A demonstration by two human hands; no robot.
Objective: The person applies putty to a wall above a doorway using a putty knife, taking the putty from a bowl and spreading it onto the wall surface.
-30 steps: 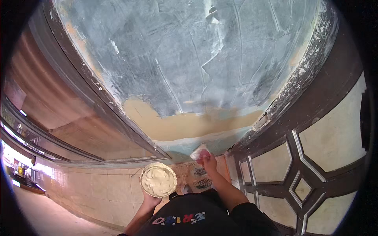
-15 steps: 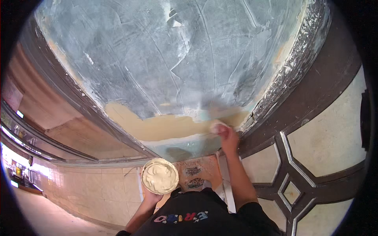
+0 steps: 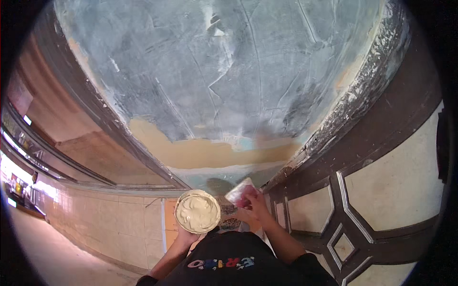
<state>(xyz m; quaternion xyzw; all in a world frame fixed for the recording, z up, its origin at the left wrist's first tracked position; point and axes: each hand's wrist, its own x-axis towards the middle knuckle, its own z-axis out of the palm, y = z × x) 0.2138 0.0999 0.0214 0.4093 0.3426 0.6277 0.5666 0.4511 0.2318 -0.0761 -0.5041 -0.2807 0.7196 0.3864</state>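
My left hand [image 3: 187, 235] supports a round tub [image 3: 178, 208] from below. Cream-coloured putty [image 3: 197, 211] fills it, its surface swirled into soft peaks. My right hand [image 3: 256, 206] is closed around a flat putty scraper [image 3: 241, 191], whitish on its face and dark pinkish red where my fingers grip it. The scraper is tilted, just right of the tub and apart from it. Ahead stands a wall panel [image 3: 229, 90] of patchy blue-grey with white streaks and ridges. A yellowish-tan band [image 3: 195, 153] runs across its lower part.
Dark wooden trim [image 3: 377, 133] with pale panels borders the right side, its inner edge flecked white. A brown frame [image 3: 114, 143] runs along the left. Beige wall tiles [image 3: 119, 224] and a pale floor [image 3: 67, 257] lie at lower left.
My right hand has come down from the lower right of the wall panel, bringing the scraper back beside the tub. The tub stays in my left hand, nearly in place.
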